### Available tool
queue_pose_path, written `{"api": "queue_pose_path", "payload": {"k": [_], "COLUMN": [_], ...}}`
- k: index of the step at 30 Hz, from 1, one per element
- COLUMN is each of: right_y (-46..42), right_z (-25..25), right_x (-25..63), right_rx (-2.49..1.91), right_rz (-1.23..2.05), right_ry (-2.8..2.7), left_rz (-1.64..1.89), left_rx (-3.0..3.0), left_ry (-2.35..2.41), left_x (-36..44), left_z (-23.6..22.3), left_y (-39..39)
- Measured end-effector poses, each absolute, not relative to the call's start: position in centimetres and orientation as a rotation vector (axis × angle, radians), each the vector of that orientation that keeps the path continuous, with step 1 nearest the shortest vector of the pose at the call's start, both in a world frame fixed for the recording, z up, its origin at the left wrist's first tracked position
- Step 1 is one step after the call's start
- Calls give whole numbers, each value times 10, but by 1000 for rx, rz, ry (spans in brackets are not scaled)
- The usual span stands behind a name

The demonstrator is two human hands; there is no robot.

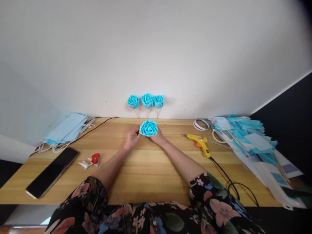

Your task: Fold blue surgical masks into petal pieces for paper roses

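Observation:
A bright blue artificial rose (pixel 148 128) faces up toward me above the middle of the table. At its left edge, my left hand (pixel 133 136) is curled with thumb and fingers against the outer petals. My right hand (pixel 158 136) is closed under the rose's right side; the bloom hides its fingers and any stem. Just beyond, three similar roses lean on the wall: a left rose (pixel 133 102), a middle rose (pixel 147 100) and a right rose (pixel 158 101), all on thin sticks.
A yellow glue gun (pixel 200 142) with a black cord lies to the right, near tape rolls (pixel 201 124). Cut blue material (pixel 253 131) and a white power strip (pixel 278 183) are farther right. On the left are face masks (pixel 67 127), a phone (pixel 52 172) and a red-and-white wrapper (pixel 95 158).

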State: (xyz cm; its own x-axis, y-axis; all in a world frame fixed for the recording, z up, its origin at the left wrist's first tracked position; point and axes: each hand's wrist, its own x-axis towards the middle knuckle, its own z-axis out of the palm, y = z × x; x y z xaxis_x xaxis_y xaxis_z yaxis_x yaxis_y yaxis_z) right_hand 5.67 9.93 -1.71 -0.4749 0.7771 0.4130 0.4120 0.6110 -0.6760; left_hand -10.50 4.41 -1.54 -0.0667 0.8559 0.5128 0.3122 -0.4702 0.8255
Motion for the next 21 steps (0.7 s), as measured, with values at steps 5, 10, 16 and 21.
{"api": "queue_pose_path", "payload": {"k": [5, 10, 16, 21], "right_y": [109, 131, 149, 158], "right_z": [-13, -2, 2, 1], "right_x": [70, 96, 115, 118], "right_rx": [-944, -1014, -1007, -1177], "right_rz": [550, 437, 368, 252], "right_ry": [-1990, -1769, -1504, -1599], "left_rz": [1542, 1595, 1543, 1539], "left_rx": [1760, 1745, 1764, 1759], "left_ry": [1239, 1243, 1259, 1257], "left_x": [-104, -108, -112, -113], "left_z": [-16, -11, -15, -15], "left_y": [41, 43, 50, 52]}}
